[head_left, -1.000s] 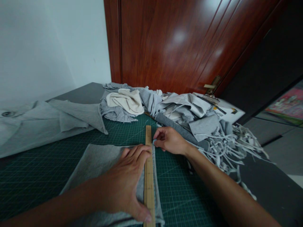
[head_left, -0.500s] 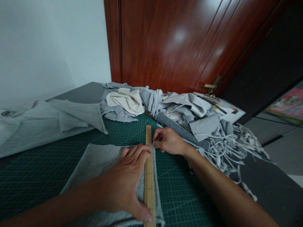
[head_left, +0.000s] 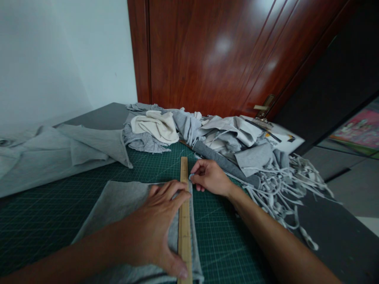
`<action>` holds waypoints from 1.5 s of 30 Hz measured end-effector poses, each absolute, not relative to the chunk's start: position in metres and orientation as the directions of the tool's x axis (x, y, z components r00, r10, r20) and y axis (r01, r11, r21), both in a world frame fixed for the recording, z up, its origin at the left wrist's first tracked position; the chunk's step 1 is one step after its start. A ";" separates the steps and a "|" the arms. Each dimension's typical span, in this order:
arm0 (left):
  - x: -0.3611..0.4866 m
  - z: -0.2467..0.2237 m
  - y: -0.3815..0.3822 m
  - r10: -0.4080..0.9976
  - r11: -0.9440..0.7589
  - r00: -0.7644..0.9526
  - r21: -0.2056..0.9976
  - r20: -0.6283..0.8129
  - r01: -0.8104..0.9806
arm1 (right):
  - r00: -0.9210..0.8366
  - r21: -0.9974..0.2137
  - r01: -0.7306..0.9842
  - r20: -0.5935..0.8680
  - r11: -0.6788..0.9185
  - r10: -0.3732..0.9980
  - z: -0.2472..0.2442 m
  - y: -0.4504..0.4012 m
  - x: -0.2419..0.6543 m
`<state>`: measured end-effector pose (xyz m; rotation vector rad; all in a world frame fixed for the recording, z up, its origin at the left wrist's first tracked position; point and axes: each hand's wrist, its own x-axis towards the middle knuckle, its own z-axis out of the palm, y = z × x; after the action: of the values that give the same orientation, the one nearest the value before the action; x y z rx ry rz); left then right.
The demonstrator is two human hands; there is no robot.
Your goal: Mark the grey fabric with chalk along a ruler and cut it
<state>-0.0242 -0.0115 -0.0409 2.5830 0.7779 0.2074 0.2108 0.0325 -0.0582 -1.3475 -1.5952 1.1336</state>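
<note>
My left hand lies spread over a folded grey cloth. Its fingertips and thumb press down on a wooden ruler, which runs lengthwise near the cloth's right edge. A narrow strip of cloth shows to the right of the ruler. Near the cloth's far right corner, my right hand is closed in a pinch. Between its thumb and index finger is a small pale flat piece, close beside the ruler; I cannot tell what it is made of. Under everything lies a green gridded cutting mat.
A large grey cloth lies at the left. Behind are crumpled grey fabrics, a cream cloth and a dark grey roll. Tangled fabric strips hang over the mat's right side. A wooden door stands behind the table.
The view has shifted slightly. My right hand has lifted a little at the cloth's far corner, and the pale piece shows more clearly. My left hand stays on the ruler.
</note>
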 end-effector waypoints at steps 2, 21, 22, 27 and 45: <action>-0.025 -0.041 -0.011 0.553 -0.752 0.832 0.446 0.028 0.485 | -0.175 -0.950 0.310 -0.010 0.045 0.985 -0.060 0.032 0.210; -0.025 -0.045 -0.013 0.577 -0.732 0.816 0.471 0.042 0.493 | -0.153 -0.959 0.285 -0.058 -0.013 0.987 -0.061 0.034 0.209; -0.025 -0.045 -0.014 0.583 -0.727 0.811 0.475 0.046 0.496 | -0.153 -0.958 0.287 -0.058 -0.012 0.987 -0.061 0.034 0.209; -0.025 -0.044 -0.015 0.598 -0.711 0.800 0.487 0.041 0.507 | -0.193 -0.954 0.299 -0.048 0.012 0.980 -0.053 0.029 0.210; -0.024 -0.046 -0.015 0.603 -0.703 0.798 0.485 0.019 0.520 | -0.521 -0.870 0.470 -0.408 -0.147 0.750 -0.020 0.008 0.195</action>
<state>-0.0239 -0.0146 -0.0455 2.5214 0.8385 0.2419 0.1954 0.0077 -0.0201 -1.3889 -1.8789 1.7251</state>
